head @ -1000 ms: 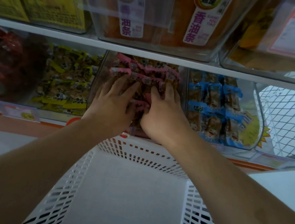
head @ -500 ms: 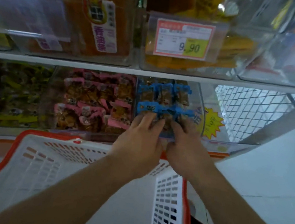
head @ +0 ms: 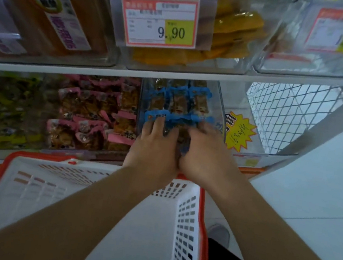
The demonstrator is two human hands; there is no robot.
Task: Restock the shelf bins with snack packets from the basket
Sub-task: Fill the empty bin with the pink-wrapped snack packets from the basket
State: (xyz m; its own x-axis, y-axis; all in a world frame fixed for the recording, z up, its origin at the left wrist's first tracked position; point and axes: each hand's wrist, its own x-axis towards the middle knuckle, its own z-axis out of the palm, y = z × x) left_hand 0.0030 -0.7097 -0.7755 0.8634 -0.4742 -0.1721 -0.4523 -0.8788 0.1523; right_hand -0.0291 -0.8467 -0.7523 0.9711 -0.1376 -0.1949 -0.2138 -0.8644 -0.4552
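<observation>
Hands, left (head: 153, 149) and right (head: 204, 155), press blue packets (head: 178, 117) flat-fingered below "9.90" tag (head: 160, 21).

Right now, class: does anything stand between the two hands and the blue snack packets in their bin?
Nothing visible does. The left hand and right hand already touch the blue packets through the open front of the clear bin.

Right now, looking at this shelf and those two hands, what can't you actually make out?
- Head view: whether the right hand grips the blue packets; its fingertips are motion-blurred.
- The small print on the price tag is too small; only 9.90 reads.
- The front of the basket floor is hidden under both forearms.
- The left hand covers the packets beneath it.
</observation>
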